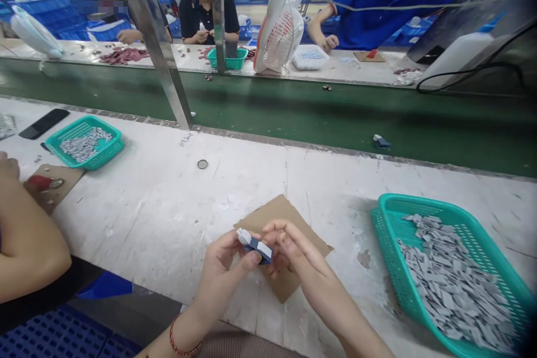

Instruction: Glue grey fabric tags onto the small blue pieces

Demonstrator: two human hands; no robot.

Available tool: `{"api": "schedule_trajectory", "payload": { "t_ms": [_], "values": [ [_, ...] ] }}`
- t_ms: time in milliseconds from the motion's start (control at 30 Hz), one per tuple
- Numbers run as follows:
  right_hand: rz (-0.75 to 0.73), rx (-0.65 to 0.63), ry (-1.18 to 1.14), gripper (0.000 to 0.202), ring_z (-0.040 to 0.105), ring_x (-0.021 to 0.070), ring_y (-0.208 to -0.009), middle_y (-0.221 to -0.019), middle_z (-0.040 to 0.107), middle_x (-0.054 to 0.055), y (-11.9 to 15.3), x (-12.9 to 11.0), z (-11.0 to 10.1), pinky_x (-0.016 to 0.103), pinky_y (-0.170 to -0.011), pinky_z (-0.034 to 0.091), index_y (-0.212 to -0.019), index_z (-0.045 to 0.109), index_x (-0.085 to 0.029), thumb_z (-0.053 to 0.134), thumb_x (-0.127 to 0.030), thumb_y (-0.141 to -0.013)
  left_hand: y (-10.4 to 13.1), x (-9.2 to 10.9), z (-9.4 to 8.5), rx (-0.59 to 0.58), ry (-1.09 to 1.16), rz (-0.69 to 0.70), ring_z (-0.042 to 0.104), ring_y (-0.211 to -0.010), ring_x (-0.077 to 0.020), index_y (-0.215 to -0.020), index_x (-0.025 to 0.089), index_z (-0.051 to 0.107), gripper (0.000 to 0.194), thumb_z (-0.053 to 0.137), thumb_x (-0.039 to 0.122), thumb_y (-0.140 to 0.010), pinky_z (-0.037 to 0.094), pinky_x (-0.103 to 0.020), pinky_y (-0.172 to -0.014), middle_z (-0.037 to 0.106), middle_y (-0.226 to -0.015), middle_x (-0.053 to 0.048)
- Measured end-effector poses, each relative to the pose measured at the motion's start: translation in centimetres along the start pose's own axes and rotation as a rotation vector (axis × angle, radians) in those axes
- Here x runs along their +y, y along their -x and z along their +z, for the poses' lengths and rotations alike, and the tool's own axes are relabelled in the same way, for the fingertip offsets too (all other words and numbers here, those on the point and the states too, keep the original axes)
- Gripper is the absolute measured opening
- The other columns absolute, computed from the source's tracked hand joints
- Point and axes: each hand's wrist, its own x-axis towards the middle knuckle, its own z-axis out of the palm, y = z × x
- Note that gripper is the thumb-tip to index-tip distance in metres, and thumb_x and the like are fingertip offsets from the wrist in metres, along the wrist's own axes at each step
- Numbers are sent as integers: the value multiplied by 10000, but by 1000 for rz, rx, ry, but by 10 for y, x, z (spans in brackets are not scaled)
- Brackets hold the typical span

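Between the thumb and fingers of my left hand (229, 265) is a small dark blue plastic piece with light grey parts (257, 248), tilted over the cardboard. My right hand (300, 254) is close against its right end, fingers loosely bent and apart; some of its lower fingertips are partly hidden, and I cannot tell if they touch the piece. Beneath both hands lies a brown cardboard square (279, 210). To the right stands a green basket (388, 246) holding many small grey pieces (457, 285).
A green conveyor belt (272, 106) runs behind the white table (159, 218), carrying a blue-grey piece (381, 141). A bottle cap (202, 164), a smaller green basket (100, 159) and a phone (44, 123) lie leftward. A co-worker's arm (29, 240) rests at left. A metal post (161, 45) rises behind.
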Motion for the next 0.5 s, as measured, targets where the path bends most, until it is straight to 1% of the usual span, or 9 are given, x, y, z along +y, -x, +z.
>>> {"api": "schedule_trajectory", "payload": {
  "t_ms": [100,167,200,267,333,367,400,433,500],
  "values": [
    [52,-8,-98,395,496,88,-547,-754,590,-22,0,4,17,218,-541,429,-1050,584,-235,517,-602,-919,0,-1,0,-93,79,-21,625,-545,-138,-964,159,685,185,671,316,-868,530,-286,-594,637,-667,-7],
    [62,51,-140,387,454,70,-513,-758,595,-24,0,9,27,193,-496,384,-1054,593,-237,559,-591,-901,0,-1,0,-85,61,-27,623,-536,-143,-950,150,682,198,673,328,-862,533,-293,-579,637,-672,-15],
    [52,96,-152,381,459,70,-519,-784,615,-16,0,12,31,187,-492,382,-1053,598,-241,579,-585,-891,1,-1,0,-62,33,-22,637,-586,-152,-965,150,686,216,677,338,-857,536,-293,-595,661,-740,-37],
    [8,182,-143,368,538,99,-599,-856,663,12,0,19,36,187,-524,429,-1062,604,-253,614,-569,-873,3,0,-1,-26,-20,2,658,-760,-187,-1039,164,693,279,671,373,-857,537,-288,-639,682,-943,-89],
    [-45,244,-96,375,634,160,-781,-954,698,43,0,27,39,204,-607,501,-1089,612,-268,640,-560,-855,5,0,0,-27,-40,43,630,-931,-219,-1134,187,671,364,687,402,-840,529,-286,-707,657,-1091,-108],
    [-64,267,-75,391,652,190,-877,-1017,703,58,0,30,40,221,-663,530,-1106,620,-271,648,-563,-846,6,0,1,-36,-35,56,613,-954,-215,-1153,195,658,402,715,406,-816,518,-281,-733,650,-1099,-103],
    [-69,281,-62,413,658,209,-935,-1075,701,69,1,33,40,239,-713,548,-1125,628,-271,642,-573,-843,6,-1,3,-43,-15,60,603,-927,-197,-1143,195,651,432,755,402,-778,504,-270,-741,652,-1057,-89],
    [-51,289,-58,436,664,218,-950,-1113,697,76,3,36,40,254,-745,558,-1143,637,-269,621,-590,-849,5,-2,4,-50,19,48,595,-850,-167,-1104,189,648,447,797,391,-734,489,-253,-720,651,-970,-65],
    [27,291,-55,484,683,216,-900,-1142,696,81,7,40,37,272,-747,574,-1185,650,-265,542,-624,-880,3,-5,6,-70,92,-20,533,-626,-97,-984,170,639,412,832,385,-691,448,-217,-597,591,-750,-3]
  ]
}}
